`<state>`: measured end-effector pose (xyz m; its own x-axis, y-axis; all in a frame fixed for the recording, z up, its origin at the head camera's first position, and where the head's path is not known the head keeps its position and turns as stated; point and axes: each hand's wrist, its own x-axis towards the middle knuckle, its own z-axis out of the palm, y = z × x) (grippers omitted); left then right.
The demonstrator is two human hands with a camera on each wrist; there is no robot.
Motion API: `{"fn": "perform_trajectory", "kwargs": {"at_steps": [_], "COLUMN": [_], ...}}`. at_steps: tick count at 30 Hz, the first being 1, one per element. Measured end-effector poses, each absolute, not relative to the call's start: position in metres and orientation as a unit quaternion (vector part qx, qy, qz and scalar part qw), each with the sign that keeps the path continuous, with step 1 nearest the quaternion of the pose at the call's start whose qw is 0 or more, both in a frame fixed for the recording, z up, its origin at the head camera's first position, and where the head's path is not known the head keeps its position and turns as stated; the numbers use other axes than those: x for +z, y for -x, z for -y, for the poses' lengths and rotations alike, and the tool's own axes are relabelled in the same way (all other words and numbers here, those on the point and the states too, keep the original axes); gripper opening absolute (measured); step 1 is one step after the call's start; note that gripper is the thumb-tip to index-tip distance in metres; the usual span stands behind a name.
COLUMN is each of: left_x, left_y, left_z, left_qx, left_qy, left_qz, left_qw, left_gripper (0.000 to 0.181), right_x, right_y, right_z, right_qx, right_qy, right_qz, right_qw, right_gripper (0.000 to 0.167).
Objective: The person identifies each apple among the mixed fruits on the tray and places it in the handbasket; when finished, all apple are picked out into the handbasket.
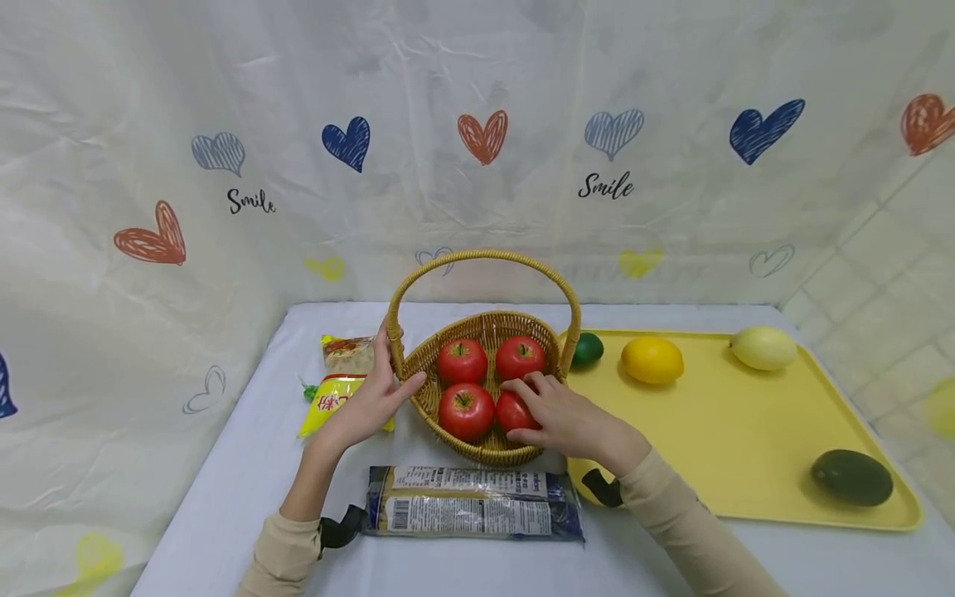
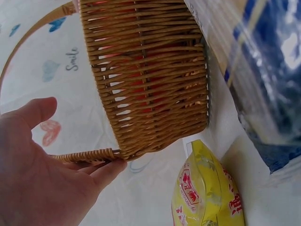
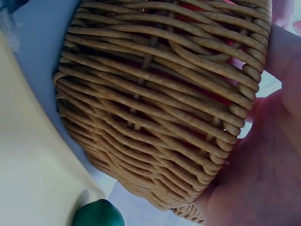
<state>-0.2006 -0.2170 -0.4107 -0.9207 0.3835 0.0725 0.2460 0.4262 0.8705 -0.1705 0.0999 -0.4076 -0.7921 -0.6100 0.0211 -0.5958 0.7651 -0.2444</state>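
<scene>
A wicker basket [image 1: 419, 396] with a tall arched handle [image 1: 485, 254] stands at the middle of the table and holds several red apples [image 1: 462, 361]. My left hand [image 1: 367, 404] rests against the basket's left side. In the left wrist view, that hand's fingers lie along the base of the handle, with the thumb raised away from it. Inside the basket, at the near right, my right hand [image 1: 570, 419] holds an apple [image 1: 512, 412], its fingers curled over the top. The right wrist view shows the woven wall [image 3: 150, 103] hiding most of this apple; the palm [image 3: 263, 165] is by the rim.
A yellow tray [image 1: 731, 431] on the right carries a lemon [image 1: 652, 360], a pale yellow-green fruit [image 1: 763, 347], a dark green fruit [image 1: 852, 478] and a green fruit [image 1: 588, 350]. Left of the basket lie food packets [image 1: 339, 396]. A long plastic package [image 1: 470, 503] lies in front.
</scene>
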Motion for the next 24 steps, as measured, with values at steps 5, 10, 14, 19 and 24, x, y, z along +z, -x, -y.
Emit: {"fn": "perform_trajectory", "kwargs": {"at_steps": [5, 10, 14, 19, 24], "left_x": [-0.41, -0.409, -0.41, -0.41, -0.407], "left_y": [0.201, 0.201, 0.2, 0.2, 0.199], "left_z": [0.217, 0.217, 0.217, 0.219, 0.222], "left_qx": [0.493, 0.495, 0.496, 0.494, 0.484], "left_qy": [-0.189, -0.19, -0.19, -0.189, -0.186], "left_qz": [-0.846, -0.845, -0.844, -0.846, -0.851], "left_qw": [0.069, 0.069, 0.07, 0.07, 0.084], "left_gripper": [0.1, 0.099, 0.099, 0.098, 0.099], "right_x": [-0.409, -0.408, -0.407, -0.404, -0.403], "right_y": [0.167, 0.165, 0.163, 0.158, 0.146], "right_z": [-0.1, -0.102, -0.104, -0.107, -0.116], "right_qx": [-0.106, -0.112, -0.124, -0.108, -0.11], "right_qy": [0.335, 0.336, 0.328, 0.337, 0.331], "right_qz": [-0.936, -0.935, -0.936, -0.934, -0.936], "right_qw": [0.017, 0.013, 0.039, 0.045, 0.037], "right_gripper": [0.057, 0.058, 0.061, 0.061, 0.06]}}
